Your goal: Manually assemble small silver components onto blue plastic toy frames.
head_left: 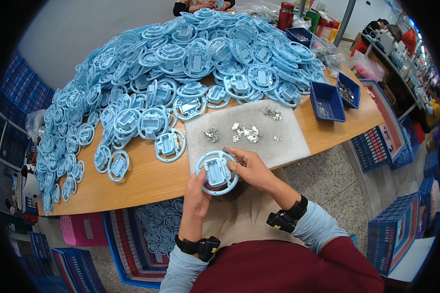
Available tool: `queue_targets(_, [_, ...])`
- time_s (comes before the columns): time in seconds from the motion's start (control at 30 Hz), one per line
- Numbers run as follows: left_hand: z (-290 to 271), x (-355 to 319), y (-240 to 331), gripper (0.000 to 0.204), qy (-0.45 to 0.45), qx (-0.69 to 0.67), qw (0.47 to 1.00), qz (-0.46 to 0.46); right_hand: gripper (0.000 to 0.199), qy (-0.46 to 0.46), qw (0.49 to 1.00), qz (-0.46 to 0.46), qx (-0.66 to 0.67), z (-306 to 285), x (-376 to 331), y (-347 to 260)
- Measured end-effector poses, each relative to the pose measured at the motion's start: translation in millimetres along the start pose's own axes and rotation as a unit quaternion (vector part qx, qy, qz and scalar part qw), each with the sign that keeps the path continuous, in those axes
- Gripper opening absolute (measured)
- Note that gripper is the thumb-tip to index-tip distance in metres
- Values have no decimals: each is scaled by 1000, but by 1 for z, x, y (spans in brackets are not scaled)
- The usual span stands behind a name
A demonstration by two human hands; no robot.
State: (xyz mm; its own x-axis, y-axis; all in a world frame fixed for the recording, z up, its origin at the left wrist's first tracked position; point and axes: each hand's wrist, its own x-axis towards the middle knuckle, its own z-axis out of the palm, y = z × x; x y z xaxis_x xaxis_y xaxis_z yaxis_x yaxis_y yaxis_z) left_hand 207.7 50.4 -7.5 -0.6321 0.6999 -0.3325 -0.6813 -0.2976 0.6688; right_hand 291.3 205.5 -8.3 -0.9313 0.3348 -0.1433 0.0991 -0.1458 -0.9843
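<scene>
A light blue plastic toy steering wheel point(216, 173) is held over the table's front edge, its hub with a rectangular recess facing up. My left hand point(196, 198) is closed on its left rim. At the upper right of the wheel, my right hand point(252, 168) has its fingers pinched round a thin metal tool point(230, 154) that looks like tweezers, partly hidden by the fingers. The thumb is against the wheel. Beyond the hands, small silvery metal pieces point(249, 133) lie in little heaps on a pale foam sheet point(288, 132).
A large heap of light blue steering wheels point(195, 63) covers the wooden table point(146, 190). Blue bins point(330, 100) with small metal parts stand at the right. Below, a lined crate point(127, 244) holds more wheels. Another person's hands point(203, 6) show at the far side.
</scene>
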Motion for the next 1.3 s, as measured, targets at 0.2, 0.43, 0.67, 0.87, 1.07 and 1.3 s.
queue_targets(0.2, [-6,11,21,26,-30,111,991,-61,43,-21,998,-51,-6,-4,-8,-11])
queue_targets(0.43, [-3,14,16,24,-28,103,991,-79,42,-33,998,-53,8,-10,-14,-9])
queue_targets(0.67, [4,19,8,25,-14,106,993,-41,42,-25,997,-67,16,-12,-13,-4])
queue_targets(0.87, [7,18,11,26,-4,85,995,-44,41,-27,997,-65,-8,-12,-13,-7])
queue_targets(1.07, [7,16,12,27,1,45,998,-52,40,-48,996,-70,18,-8,-13,-2])
queue_targets(1.3, [4,15,11,28,-3,70,997,-31,40,-39,997,-71,10,-7,-11,2])
